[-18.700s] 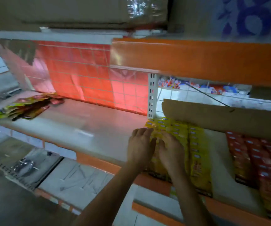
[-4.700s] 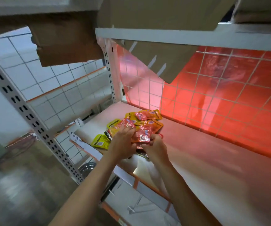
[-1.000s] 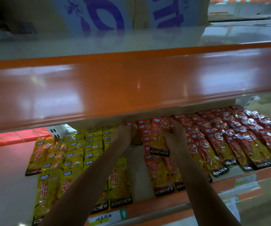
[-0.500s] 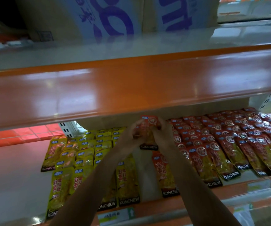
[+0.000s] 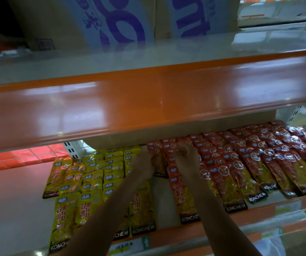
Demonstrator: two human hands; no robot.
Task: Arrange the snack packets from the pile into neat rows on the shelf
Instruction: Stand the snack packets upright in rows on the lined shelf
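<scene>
Hands have parted since half a second ago, the right leaving the shared bundle. A glossy orange-fronted upper shelf (image 5: 148,104) overhangs the pale lower shelf board (image 5: 15,200). Red foil snack packets (image 5: 259,163) lie in overlapping rows at right, yellow foil snack packets (image 5: 93,178) at left, a bare strip between. Over its far end the left hand (image 5: 143,168) grips a bundle of red packets (image 5: 158,163). The right hand (image 5: 185,159) sits curled on the nearest red row; whether it pinches a packet cannot be told.
</scene>
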